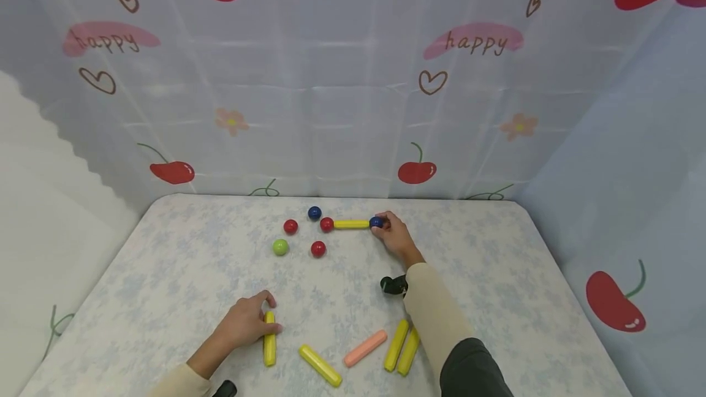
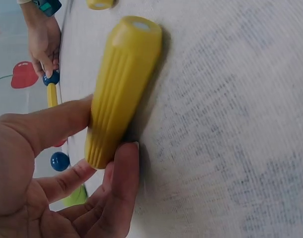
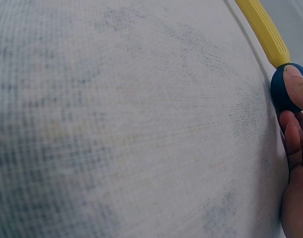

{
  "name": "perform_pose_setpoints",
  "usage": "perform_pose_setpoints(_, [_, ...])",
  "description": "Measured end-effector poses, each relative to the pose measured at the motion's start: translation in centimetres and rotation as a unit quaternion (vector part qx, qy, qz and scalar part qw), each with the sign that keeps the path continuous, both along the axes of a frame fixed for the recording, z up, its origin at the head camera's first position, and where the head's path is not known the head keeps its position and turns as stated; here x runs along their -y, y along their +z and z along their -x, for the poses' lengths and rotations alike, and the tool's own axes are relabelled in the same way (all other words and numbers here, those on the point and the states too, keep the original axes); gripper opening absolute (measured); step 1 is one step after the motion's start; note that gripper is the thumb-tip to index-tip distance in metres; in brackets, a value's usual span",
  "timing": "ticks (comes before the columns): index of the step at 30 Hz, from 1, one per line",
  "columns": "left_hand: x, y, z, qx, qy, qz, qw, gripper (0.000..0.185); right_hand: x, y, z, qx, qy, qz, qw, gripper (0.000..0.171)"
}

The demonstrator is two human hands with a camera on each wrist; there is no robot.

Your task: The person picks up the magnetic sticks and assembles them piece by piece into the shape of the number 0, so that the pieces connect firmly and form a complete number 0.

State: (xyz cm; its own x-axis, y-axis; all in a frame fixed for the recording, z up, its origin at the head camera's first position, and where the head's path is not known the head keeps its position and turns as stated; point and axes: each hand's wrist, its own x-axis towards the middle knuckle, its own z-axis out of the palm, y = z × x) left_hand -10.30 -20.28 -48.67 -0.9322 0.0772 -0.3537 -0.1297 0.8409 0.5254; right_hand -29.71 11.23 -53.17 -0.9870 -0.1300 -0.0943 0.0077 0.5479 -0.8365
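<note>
A ribbed yellow rod (image 1: 269, 351) is pinched between thumb and fingers of the left hand (image 1: 245, 322), its long axis set twelve to six; whether it is lifted cannot be told for sure. Toward one-thirty, well apart, a blue ball (image 1: 375, 222) is pinched by the right hand (image 1: 396, 240), touched at nine o'clock by a second yellow rod (image 1: 351, 224).

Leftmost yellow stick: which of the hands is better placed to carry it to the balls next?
Probably the left hand: it grips the leftmost yellow stick, while the right hand pinches the blue ball on the far yellow stick.
</note>
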Motion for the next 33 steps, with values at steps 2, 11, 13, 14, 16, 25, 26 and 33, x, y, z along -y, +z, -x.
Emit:
perform_pose_setpoints(2, [-0.1,-0.1,0.1,0.007,0.004,-0.006,0.9999,0.032,0.0,0.0,0.0,0.001,0.001,-0.002,1.000,0.038])
perform_pose_setpoints(11, [-0.5,0.3,1.8,0.010,0.023,-0.048,0.9985,0.025,-0.1,0.0,0.2,-0.001,0.003,-0.006,1.000,0.038])
perform_pose_setpoints(13, [-0.8,0.4,2.5,0.001,0.031,-0.059,0.9978,0.025,-0.1,0.1,0.1,-0.002,0.001,-0.006,1.000,0.038])
perform_pose_setpoints(14, [-0.9,0.4,2.9,-0.003,0.036,-0.064,0.9973,0.025,-0.1,0.1,0.1,-0.002,-0.001,-0.006,1.000,0.038])
perform_pose_setpoints(16, [-1.3,0.5,3.7,-0.016,0.037,-0.070,0.9968,0.027,-0.1,0.2,0.1,-0.004,-0.001,-0.008,1.000,0.038])
perform_pose_setpoints(25, [-3.9,0.2,7.4,-0.032,0.057,-0.085,0.9943,0.032,-0.2,0.2,0.1,-0.003,-0.005,-0.010,1.000,0.038])
perform_pose_setpoints(26, [-4.1,0.1,7.8,-0.033,0.063,-0.084,0.9940,0.033,-0.2,0.2,0.1,-0.005,-0.005,-0.009,1.000,0.038])
perform_pose_setpoints(33, [-4.9,-0.7,10.3,-0.036,0.089,-0.076,0.9925,0.034,-0.1,0.1,-0.2,0.000,-0.002,-0.009,1.000,0.038])
